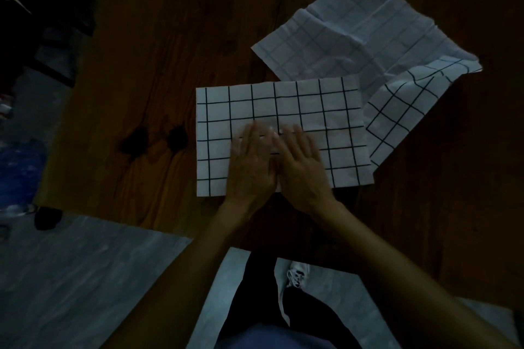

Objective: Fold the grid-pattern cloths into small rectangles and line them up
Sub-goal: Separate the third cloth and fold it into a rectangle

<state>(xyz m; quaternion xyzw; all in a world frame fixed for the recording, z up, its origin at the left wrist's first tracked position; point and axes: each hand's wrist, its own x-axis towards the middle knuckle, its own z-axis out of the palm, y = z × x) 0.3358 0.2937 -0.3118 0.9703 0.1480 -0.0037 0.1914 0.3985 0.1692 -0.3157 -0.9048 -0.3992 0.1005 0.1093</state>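
Observation:
A white cloth with a black grid (326,110) lies flat on the dark wooden table (170,65) as a wide rectangle near the front edge. My left hand (252,163) and my right hand (300,164) press flat on its lower middle, side by side, fingers straight and pointing away from me. Behind and to the right lies a second grid cloth (348,37), crumpled and partly turned over, its faint underside up. One corner of it (402,110) shows the bold grid beside the flat cloth's right edge.
The table's front edge runs just below my wrists, and its left edge slants down at the left. Grey floor (71,278), my dark trouser legs and a white shoe (297,275) show below. Two dark knots (154,139) mark the wood left of the cloth.

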